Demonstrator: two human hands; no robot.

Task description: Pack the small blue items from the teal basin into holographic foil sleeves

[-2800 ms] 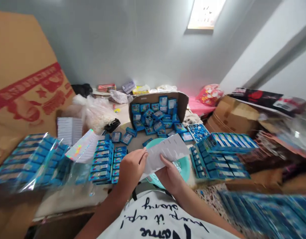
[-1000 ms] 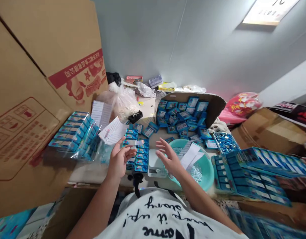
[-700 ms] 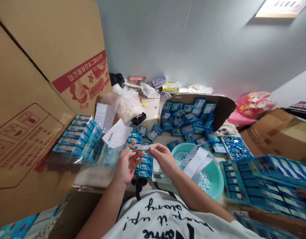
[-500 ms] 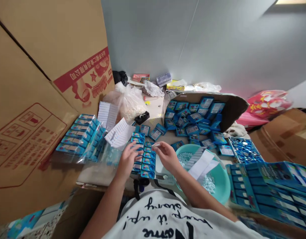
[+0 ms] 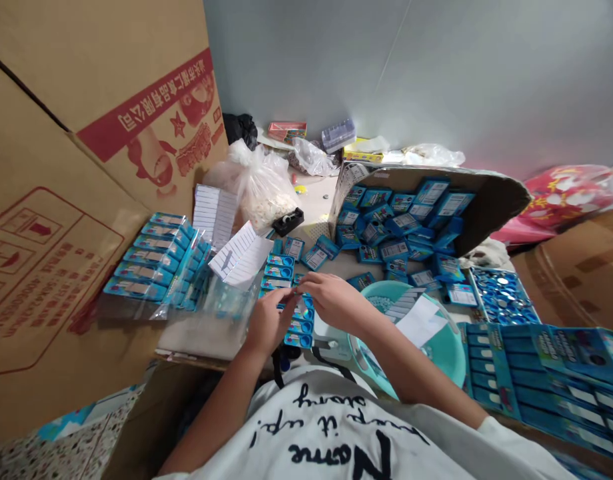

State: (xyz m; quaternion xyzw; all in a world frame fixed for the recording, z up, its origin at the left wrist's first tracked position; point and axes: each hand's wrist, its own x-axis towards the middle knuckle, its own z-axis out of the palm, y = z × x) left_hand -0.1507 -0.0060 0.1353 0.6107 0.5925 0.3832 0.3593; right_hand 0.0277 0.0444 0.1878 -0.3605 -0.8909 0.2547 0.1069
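Note:
My left hand (image 5: pixel 267 322) and my right hand (image 5: pixel 331 300) meet over a column of small blue boxes (image 5: pixel 297 328) at the table's near edge. Both hands have their fingers curled and pinched together just above the boxes. A small shiny strip shows between the fingertips of my right hand. What my left fingers pinch is hidden. A teal basin (image 5: pixel 439 363) stands right of my hands, holding white backing sheets (image 5: pixel 421 321) and small pale pieces.
A tipped cardboard box (image 5: pixel 491 193) spills blue packets at the back. Wrapped blue packs (image 5: pixel 149 260) and white lined sheets (image 5: pixel 239 257) lie left. A big carton (image 5: pixel 61 167) walls the left side. Blue trays (image 5: pixel 551 373) fill the right. Near the sheets are a plastic bag (image 5: pixel 259 190) and a black dispenser (image 5: pixel 288 222).
The big white sheet I held went into the basin. My hands took a small strip, moved left over the blue boxes and came together low on them. The view tilted down.

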